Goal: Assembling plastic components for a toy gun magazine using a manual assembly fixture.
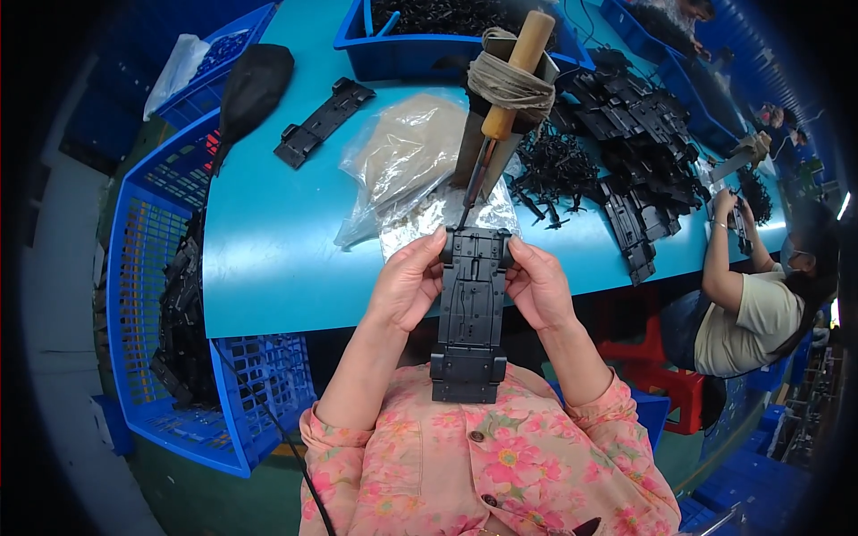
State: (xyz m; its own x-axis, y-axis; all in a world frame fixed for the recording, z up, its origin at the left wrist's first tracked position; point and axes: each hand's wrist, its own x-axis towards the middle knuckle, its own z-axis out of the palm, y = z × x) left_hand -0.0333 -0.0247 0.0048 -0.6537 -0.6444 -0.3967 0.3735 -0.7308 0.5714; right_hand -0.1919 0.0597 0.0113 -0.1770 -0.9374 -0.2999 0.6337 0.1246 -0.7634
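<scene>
Both hands hold one long black plastic chassis plate (pixel 470 313) upright between them, above the near edge of the teal bench (pixel 268 241). The left hand (pixel 407 284) is closed on the plate's left edge near its top, thumb lying along the upper corner and fingers curled behind. The right hand (pixel 536 284) grips the opposite edge at the same height, thumb toward the plate's top right corner. The plate's lower end hangs below both wrists, against the floral pink shirt (pixel 500 464).

Just beyond the fingertips, the dark metal tip of a soldering iron (pixel 500 98) with a wooden handle meets the top edge of the plate; the iron leans in a stand wrapped with cord. Beside that tip, past the left hand, lie clear plastic bags (pixel 402 156). Farther out from the left hand a single black chassis strip (pixel 322 121) lies flat on the bench, and a blue crate (pixel 161 295) with black parts stands off the bench edge on that side. Past the right hand sits a heap of black plastic parts (pixel 626 143), and beyond the iron a blue bin (pixel 420 36) holds more. Well to the right of the right hand, another person (pixel 751 304) in a beige shirt works at the same bench
</scene>
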